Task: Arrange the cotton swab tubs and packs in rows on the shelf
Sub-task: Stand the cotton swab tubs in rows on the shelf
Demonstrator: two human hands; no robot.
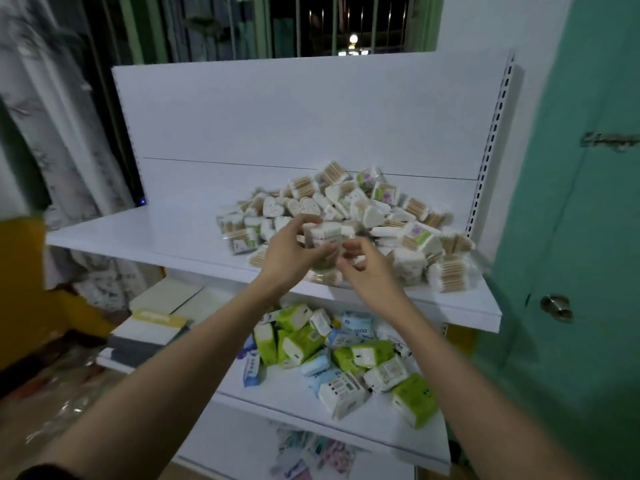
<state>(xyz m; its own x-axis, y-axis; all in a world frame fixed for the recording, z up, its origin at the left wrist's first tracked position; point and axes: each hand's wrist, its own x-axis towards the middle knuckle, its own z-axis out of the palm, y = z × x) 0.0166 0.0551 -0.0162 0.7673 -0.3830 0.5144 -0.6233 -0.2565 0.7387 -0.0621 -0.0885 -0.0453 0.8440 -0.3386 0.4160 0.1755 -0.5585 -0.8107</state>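
Upper shelf (145,233): loose heap of cotton swab packs and heart-shaped tubs (349,216) on its right half, left half bare. Left hand (294,254) grips one swab pack (323,239) over the heap's front edge. Right hand (367,268) just beside it, fingers loosely curled, holding nothing. Lower shelf (294,393): scattered tissue packs (346,355). Green door (571,237) adjoins at right

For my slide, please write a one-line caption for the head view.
Left hand holds a cotton swab pack before the pile on the white shelf; right hand alongside.
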